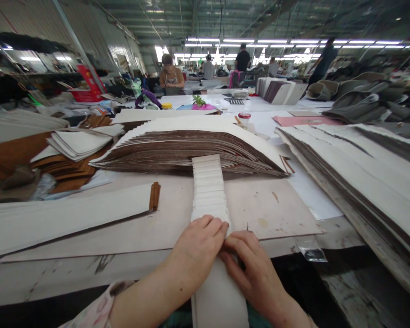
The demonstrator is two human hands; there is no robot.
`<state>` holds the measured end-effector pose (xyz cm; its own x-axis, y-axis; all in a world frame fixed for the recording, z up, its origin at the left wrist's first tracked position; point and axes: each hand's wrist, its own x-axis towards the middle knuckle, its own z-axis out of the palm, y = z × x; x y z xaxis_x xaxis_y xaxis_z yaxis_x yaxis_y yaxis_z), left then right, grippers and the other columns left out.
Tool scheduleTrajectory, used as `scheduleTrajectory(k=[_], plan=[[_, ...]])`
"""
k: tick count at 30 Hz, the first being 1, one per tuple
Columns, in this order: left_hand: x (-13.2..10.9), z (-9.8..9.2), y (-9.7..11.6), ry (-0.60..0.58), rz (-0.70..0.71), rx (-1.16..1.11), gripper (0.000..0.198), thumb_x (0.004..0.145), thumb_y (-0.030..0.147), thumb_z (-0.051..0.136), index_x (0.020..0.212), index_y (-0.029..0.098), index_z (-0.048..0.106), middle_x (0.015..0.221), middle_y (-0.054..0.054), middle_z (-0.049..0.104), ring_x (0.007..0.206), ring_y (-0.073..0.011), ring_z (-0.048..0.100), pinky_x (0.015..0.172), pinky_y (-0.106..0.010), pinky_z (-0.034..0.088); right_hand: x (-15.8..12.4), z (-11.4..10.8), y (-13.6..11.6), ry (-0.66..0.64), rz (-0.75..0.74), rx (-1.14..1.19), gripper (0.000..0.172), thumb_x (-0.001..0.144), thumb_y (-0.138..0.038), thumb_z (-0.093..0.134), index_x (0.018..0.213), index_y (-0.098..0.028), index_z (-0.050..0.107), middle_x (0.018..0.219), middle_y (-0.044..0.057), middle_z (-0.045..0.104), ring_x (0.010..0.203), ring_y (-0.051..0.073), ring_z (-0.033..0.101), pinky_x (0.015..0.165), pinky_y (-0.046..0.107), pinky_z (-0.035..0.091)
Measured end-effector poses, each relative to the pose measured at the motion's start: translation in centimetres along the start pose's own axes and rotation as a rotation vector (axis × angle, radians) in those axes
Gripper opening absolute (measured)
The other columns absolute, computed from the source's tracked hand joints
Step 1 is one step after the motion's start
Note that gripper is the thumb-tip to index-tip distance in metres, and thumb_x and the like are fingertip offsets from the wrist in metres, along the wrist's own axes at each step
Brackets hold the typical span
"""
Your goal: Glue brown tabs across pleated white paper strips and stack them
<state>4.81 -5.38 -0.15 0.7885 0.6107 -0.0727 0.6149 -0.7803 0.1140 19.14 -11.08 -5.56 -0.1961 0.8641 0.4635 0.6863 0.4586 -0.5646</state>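
A narrow stack of overlapping white strips (208,182), fanned so that their ends show as close steps, runs from the board toward me. Its near part hangs over the table edge. My left hand (203,241) lies across the top of this stack, fingers bent over it and thumb near its right edge. At that same right edge, my right hand (251,262) pinches the strips between thumb and curled fingers. The fingertips of both hands nearly meet, and what lies right between them is hidden. Beyond, the stack's far end reaches a thick pile of white-topped, brown-edged sheets (177,146).
Under the strips lies a pale board (266,209). Long white pieces (68,218) are at left, and a large layered pile (369,164) at right. A small plastic bag (312,253) sits by the front edge. Across the table, a person (171,75) works.
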Motion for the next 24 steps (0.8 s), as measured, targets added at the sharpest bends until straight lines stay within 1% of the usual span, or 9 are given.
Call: scheduleTrajectory(k=[3,5,7,10,13,16,18,21,24], plan=[[-0.2,0.4,-0.4,0.066,0.007,-0.020,0.028,0.086,0.012,0.039,0.113,0.015,0.047,0.101,-0.006,0.055,0.094,-0.0208,0.046,0.084,-0.036,0.041,0.8,-0.4,0.6,0.120,0.069,0.005,0.023,0.084,-0.019,0.046,0.107,-0.020,0.045,0.099,0.008,0.054,0.096,0.018,0.050,0.082,0.036,0.047],[-0.3,0.6,-0.6,0.095,0.005,-0.034,0.027,0.087,0.013,0.039,0.113,0.016,0.047,0.100,-0.005,0.054,0.094,-0.0206,0.046,0.083,-0.036,0.041,1.3,-0.5,0.7,0.146,0.075,-0.005,0.033,0.083,-0.019,0.046,0.115,-0.019,0.040,0.106,0.010,0.052,0.103,0.019,0.049,0.086,0.038,0.045],[-0.5,0.8,-0.8,0.113,-0.006,-0.065,0.027,0.087,0.014,0.040,0.112,0.017,0.047,0.099,-0.005,0.054,0.094,-0.0202,0.046,0.082,-0.035,0.041,1.7,-0.4,0.7,0.108,0.050,-0.005,0.039,0.083,-0.017,0.043,0.121,-0.019,0.036,0.111,0.010,0.051,0.107,0.020,0.047,0.088,0.039,0.045],[-0.6,0.8,-1.2,0.148,-0.028,-0.142,0.027,0.087,0.014,0.038,0.112,0.020,0.048,0.098,-0.003,0.055,0.094,-0.0189,0.046,0.083,-0.034,0.039,1.8,0.0,0.5,0.060,0.018,-0.032,0.043,0.083,-0.014,0.039,0.125,-0.019,0.034,0.114,0.011,0.050,0.110,0.020,0.047,0.090,0.040,0.045],[-0.9,0.8,-1.7,0.190,-0.079,-0.247,0.022,0.087,0.016,0.040,0.104,0.021,0.053,0.097,-0.002,0.055,0.094,-0.0180,0.046,0.083,-0.033,0.038,1.8,0.2,0.4,0.026,0.005,-0.084,0.042,0.083,-0.014,0.039,0.125,-0.019,0.036,0.114,0.011,0.051,0.109,0.019,0.048,0.090,0.039,0.045],[-1.2,1.0,-2.5,0.244,-0.166,-0.354,0.012,0.085,0.023,0.048,0.093,0.020,0.056,0.094,-0.002,0.056,0.092,-0.0183,0.047,0.081,-0.033,0.037,2.1,0.0,0.1,-0.013,-0.020,-0.131,0.041,0.082,-0.013,0.038,0.123,-0.018,0.038,0.112,0.011,0.052,0.106,0.019,0.050,0.089,0.037,0.047],[-1.4,1.2,-3.0,0.279,-0.200,-0.421,0.011,0.082,0.026,0.053,0.090,0.020,0.056,0.092,-0.002,0.056,0.092,-0.0184,0.047,0.080,-0.032,0.037,2.3,-0.1,-0.1,-0.032,-0.030,-0.158,0.040,0.082,-0.011,0.038,0.121,-0.018,0.041,0.110,0.010,0.053,0.102,0.019,0.052,0.086,0.037,0.048],[-1.6,1.4,-3.6,0.304,-0.194,-0.503,0.011,0.079,0.025,0.057,0.088,0.019,0.056,0.091,-0.002,0.056,0.092,-0.0176,0.047,0.081,-0.031,0.037,2.5,-0.1,-0.5,-0.040,-0.034,-0.209,0.039,0.080,-0.012,0.038,0.118,-0.018,0.045,0.107,0.010,0.054,0.098,0.019,0.053,0.082,0.037,0.049],[-1.7,1.5,-3.9,0.303,-0.163,-0.536,0.011,0.079,0.025,0.058,0.087,0.019,0.056,0.090,-0.001,0.056,0.091,-0.0169,0.047,0.081,-0.030,0.037,2.7,0.0,-0.6,-0.034,-0.056,-0.263,0.037,0.081,-0.013,0.037,0.116,-0.017,0.048,0.103,0.010,0.055,0.093,0.020,0.054,0.078,0.038,0.050]])
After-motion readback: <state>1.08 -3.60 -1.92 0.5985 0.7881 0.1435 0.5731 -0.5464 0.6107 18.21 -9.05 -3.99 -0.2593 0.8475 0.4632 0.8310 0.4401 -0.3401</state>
